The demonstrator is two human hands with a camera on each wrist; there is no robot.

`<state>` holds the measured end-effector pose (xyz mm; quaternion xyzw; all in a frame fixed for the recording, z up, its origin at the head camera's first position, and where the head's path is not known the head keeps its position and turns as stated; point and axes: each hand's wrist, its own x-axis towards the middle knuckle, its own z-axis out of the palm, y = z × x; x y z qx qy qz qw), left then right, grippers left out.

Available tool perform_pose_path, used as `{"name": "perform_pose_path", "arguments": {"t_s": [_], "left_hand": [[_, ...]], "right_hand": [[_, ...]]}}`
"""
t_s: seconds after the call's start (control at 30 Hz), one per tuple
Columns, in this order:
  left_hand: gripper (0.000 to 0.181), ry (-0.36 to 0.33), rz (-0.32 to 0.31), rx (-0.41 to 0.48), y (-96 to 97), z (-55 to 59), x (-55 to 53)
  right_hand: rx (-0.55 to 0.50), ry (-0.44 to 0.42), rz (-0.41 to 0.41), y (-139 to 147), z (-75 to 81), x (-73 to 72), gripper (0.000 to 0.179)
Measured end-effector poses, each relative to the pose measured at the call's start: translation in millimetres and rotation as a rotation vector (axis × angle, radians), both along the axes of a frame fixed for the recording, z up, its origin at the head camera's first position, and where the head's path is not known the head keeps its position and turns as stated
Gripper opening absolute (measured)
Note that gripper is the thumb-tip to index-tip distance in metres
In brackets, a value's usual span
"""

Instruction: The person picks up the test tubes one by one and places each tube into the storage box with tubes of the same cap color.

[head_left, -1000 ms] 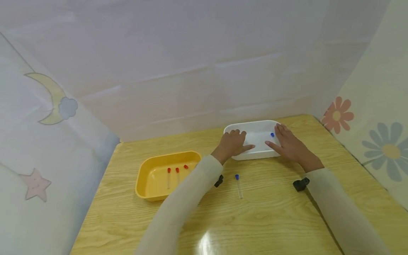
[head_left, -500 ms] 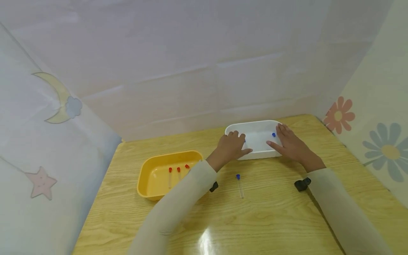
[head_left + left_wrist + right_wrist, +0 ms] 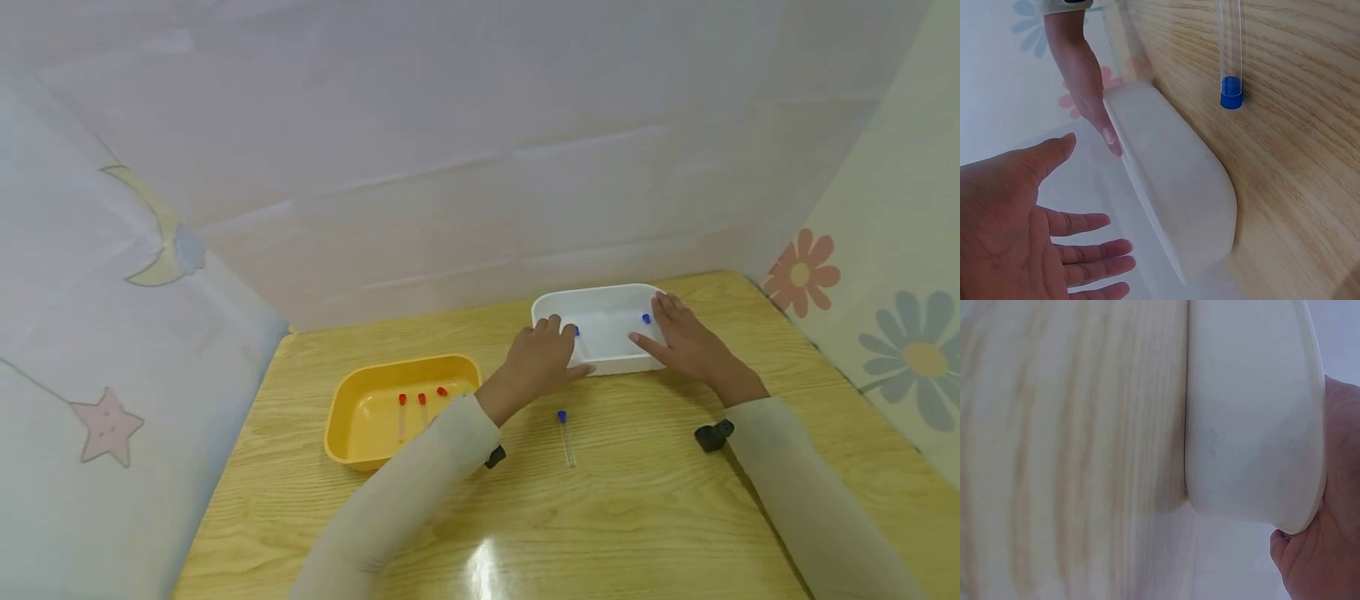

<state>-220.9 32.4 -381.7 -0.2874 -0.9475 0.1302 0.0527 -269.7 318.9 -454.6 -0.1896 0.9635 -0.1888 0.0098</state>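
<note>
A white tray (image 3: pixel 618 365) stands at the back of the table, with two blue caps (image 3: pixel 647 319) showing inside it. My left hand (image 3: pixel 534 360) is over the tray's left end; in the left wrist view its fingers (image 3: pixel 1094 250) are spread and loosely straight, with nothing held. The right hand (image 3: pixel 693 346) rests on the right end, fingers laid along the rim and thumb out toward the inside. In the right wrist view the palm (image 3: pixel 1335 550) meets the tray's rim. A clear tube with a blue cap (image 3: pixel 562 417) lies on the table in front of the tray.
To the left stands a yellow tray (image 3: pixel 335 425) with several red-capped clear tubes (image 3: pixel 402 417), partly behind my left sleeve (image 3: pixel 420 467). Printed cloth walls (image 3: pixel 420 208) border the wooden table (image 3: pixel 637 517) at the back and sides.
My left hand has drawn back slightly to the left and toward me, uncovering a blue cap at the white tray's left end. The right hand stays on the rim.
</note>
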Motion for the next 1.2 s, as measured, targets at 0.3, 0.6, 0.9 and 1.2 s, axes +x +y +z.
{"name": "perform_pose_path", "arguments": {"t_s": [0.3, 0.6, 0.9, 1.2], "left_hand": [[0.081, 0.001, -0.001, 0.021, -5.7, 6.8, 13.8], [0.085, 0.052, -0.057, 0.031, -11.2, 6.2, 30.7], [0.082, 0.08, -0.087, 0.052, -16.8, 3.7, 49.9], [0.083, 0.08, -0.098, 0.029, -20.1, 1.6, 61.0]], "right_hand": [[0.017, -0.011, -0.009, 2.3, 0.5, -0.6, 0.097], [0.014, -0.006, -0.012, 1.7, 1.7, 0.7, 0.097], [-0.005, 0.003, -0.009, -0.4, -1.5, 1.1, 0.097], [-0.007, 0.012, -0.017, 1.1, -0.8, 2.0, 0.098]]}}
